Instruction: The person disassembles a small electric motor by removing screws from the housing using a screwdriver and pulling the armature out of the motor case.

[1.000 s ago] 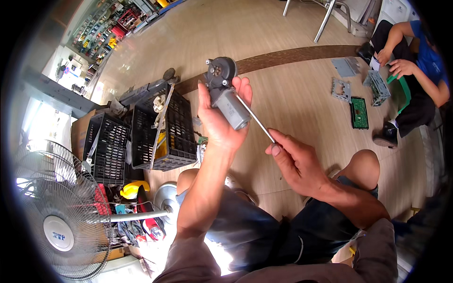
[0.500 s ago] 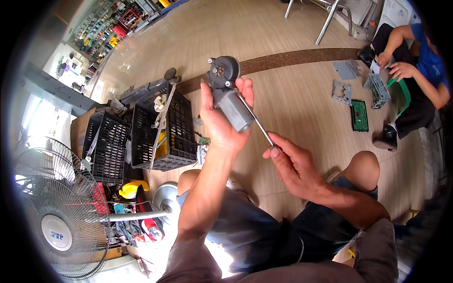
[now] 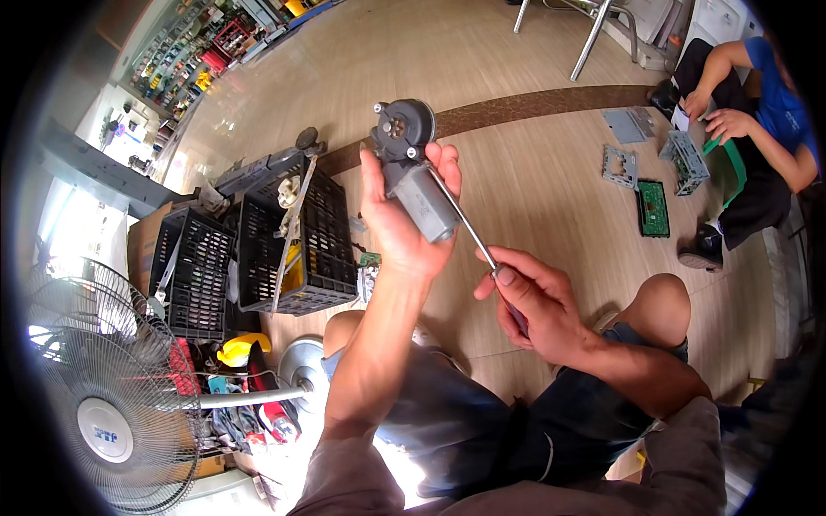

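My left hand (image 3: 400, 228) is closed around a small geared motor (image 3: 428, 205), which has a grey metal body and a round black gear housing at its far end. Screw posts stick out on the housing, and a small toothed gear shows in its middle. In my right hand (image 3: 544, 311) is a screwdriver (image 3: 475, 234) with a long metal shaft and a dark reddish handle mostly covered by my fingers. The shaft runs alongside the motor body, its tip by the joint between body and housing. Whether the tip sits in a screw cannot be made out.
Two black plastic crates (image 3: 297, 245) stand at the left, near a standing fan (image 3: 107, 421). At the right a co-worker (image 3: 748, 120) sits handling parts, with a green circuit board (image 3: 653, 209) and metal frames (image 3: 686, 163) on the floor. A metal-legged chair (image 3: 594, 39) stands far off.
My right hand has shifted its hold on the screwdriver, so part of the handle now shows below the fingers. The motor stays in my left hand, nearly where it was.
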`<state>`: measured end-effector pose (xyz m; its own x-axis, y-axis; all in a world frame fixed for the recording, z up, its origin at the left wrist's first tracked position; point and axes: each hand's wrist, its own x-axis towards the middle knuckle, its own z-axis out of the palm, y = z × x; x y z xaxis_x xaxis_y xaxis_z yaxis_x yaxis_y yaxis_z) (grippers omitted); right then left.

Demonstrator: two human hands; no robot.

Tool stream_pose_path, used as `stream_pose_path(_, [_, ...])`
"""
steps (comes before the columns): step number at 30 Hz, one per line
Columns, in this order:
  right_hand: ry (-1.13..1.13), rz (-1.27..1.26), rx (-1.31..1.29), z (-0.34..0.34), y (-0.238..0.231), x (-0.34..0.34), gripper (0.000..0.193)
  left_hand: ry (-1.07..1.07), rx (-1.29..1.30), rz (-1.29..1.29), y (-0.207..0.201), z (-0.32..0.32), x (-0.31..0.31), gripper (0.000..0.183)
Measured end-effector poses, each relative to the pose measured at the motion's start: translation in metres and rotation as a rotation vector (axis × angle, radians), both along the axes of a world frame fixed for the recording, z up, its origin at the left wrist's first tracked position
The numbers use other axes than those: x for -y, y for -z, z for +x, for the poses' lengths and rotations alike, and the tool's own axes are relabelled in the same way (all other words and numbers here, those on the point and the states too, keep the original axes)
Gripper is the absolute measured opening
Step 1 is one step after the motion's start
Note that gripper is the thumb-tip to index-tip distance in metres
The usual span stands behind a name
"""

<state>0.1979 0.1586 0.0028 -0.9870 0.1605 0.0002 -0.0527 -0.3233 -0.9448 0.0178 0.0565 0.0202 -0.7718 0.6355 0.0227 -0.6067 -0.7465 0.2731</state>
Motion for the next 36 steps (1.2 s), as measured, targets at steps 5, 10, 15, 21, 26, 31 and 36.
stream_pose_path(5, [-0.135,-0.369,0.071,-0.001,-0.002,-0.011,0.036,-0.050,-0.105,-0.058,-0.005,0.004,-0.001,0.059])
stream_pose_path(10, [-0.146,-0.402,0.100,-0.003,-0.008,-0.018,0.032,-0.144,-0.189,-0.188,-0.007,0.009,-0.003,0.055])
stream_pose_path(15, [0.331,0.983,-0.346,-0.013,0.003,-0.024,0.032,-0.214,-0.254,-0.267,-0.007,0.009,-0.004,0.051])
stream_pose_path(21, [0.211,0.557,-0.078,-0.011,0.015,-0.029,0.035,-0.289,-0.215,-0.369,-0.005,0.014,-0.012,0.054])
stream_pose_path(26, [-0.023,-0.560,0.230,-0.012,-0.024,-0.033,0.034,-0.259,-0.226,-0.294,-0.010,0.012,-0.004,0.051])
stream_pose_path(31, [-0.229,-0.528,0.225,-0.011,-0.008,-0.038,0.033,-0.224,-0.157,-0.270,-0.010,0.016,-0.010,0.049])
stream_pose_path(36, [-0.216,-0.411,0.235,-0.011,-0.012,-0.039,0.037,-0.251,-0.172,-0.337,-0.014,0.015,-0.006,0.047])
